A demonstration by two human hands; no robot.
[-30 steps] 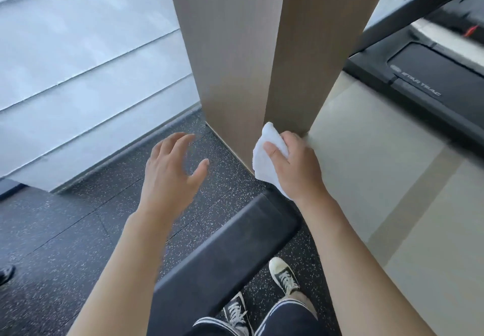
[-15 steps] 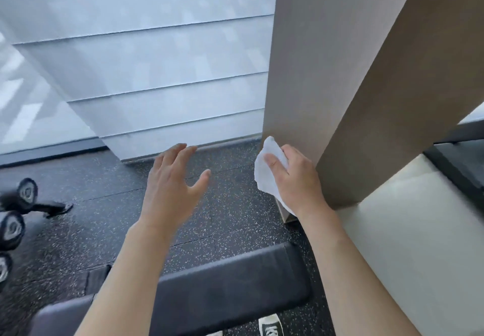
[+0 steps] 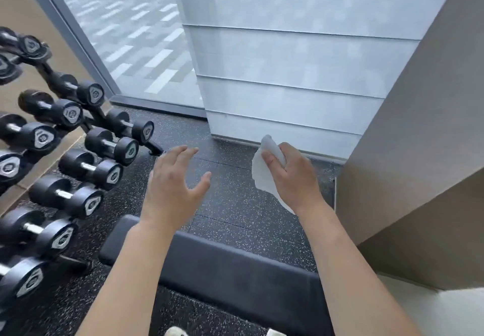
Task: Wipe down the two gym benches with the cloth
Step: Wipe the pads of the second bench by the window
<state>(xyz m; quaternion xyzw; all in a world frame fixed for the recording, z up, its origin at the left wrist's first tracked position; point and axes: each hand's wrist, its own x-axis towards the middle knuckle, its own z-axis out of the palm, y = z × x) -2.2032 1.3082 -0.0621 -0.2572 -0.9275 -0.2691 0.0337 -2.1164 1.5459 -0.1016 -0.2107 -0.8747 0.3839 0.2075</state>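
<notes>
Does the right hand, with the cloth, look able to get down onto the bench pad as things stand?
Probably yes. The right hand grips the cloth in the air above the floor just beyond the bench; the pad is bare and nothing lies between them.

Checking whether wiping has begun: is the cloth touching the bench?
Apart. The head view shows the cloth in the right hand over floor beyond the bench.
</notes>
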